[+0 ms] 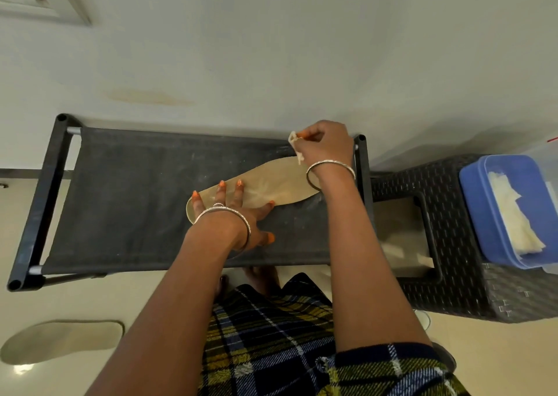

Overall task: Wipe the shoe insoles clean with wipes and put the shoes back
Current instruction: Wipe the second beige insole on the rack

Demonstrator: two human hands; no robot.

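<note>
Beige insole (271,184) lies flat on the black fabric rack (136,199) top, right of centre, long axis roughly 8 to 2 o'clock. Left hand (238,217) sits on its 8 o'clock end: fingers (222,188) straight and spread, palm down, pressing the insole to the fabric. Thumb is off the insole, on the fabric at the hand's 5 o'clock. Right hand (326,145) is at the insole's 2 o'clock end, near the rack's far right corner: fingers curled, pinching a small crumpled wipe (295,143). Wipe's tail hangs down to the insole edge; contact unclear. Bangle on each wrist. Second insole (60,339) on the floor at frame 8 o'clock, well apart from the rack. Dark wicker stool (453,290) just beside the rack at 3 o'clock, blue box (477,208) on top, white wipes (513,214) inside.
</note>
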